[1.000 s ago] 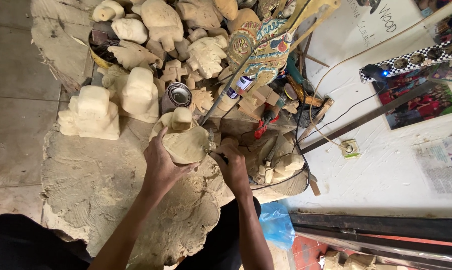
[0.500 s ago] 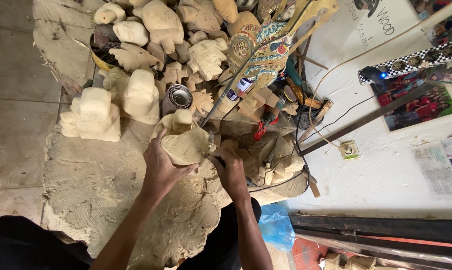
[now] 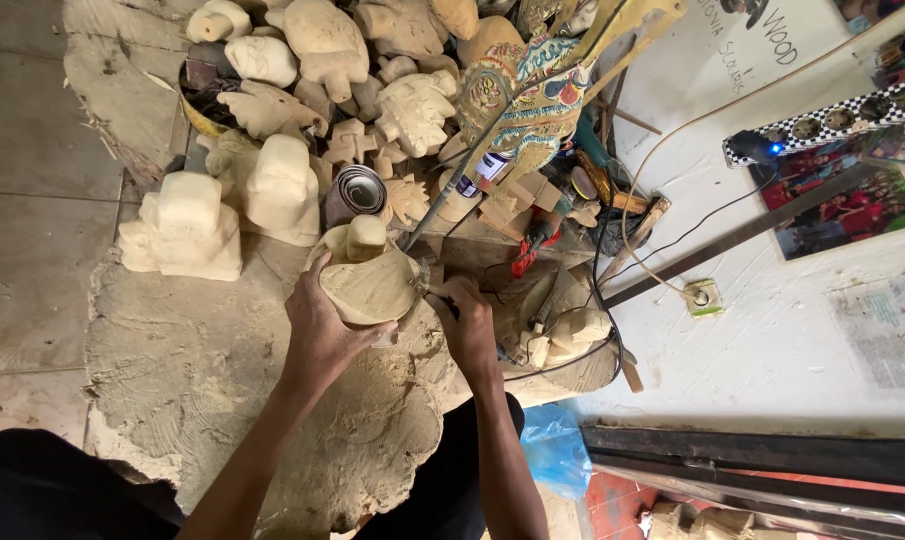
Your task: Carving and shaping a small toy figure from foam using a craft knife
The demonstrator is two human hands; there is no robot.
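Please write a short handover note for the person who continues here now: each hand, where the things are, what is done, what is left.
Left hand: grips the pale wooden carving from below and holds it over the sawdust-covered mat.
Right hand: closed on a small dark-handled tool, tip at the carving's right edge.
Nearby: two blocky rough figures to the left, a metal can just behind, a painted puppet further back.
Done: the outline is shaped and shavings lie below.
Left: the surface looks plain; fine detail seems not yet cut.
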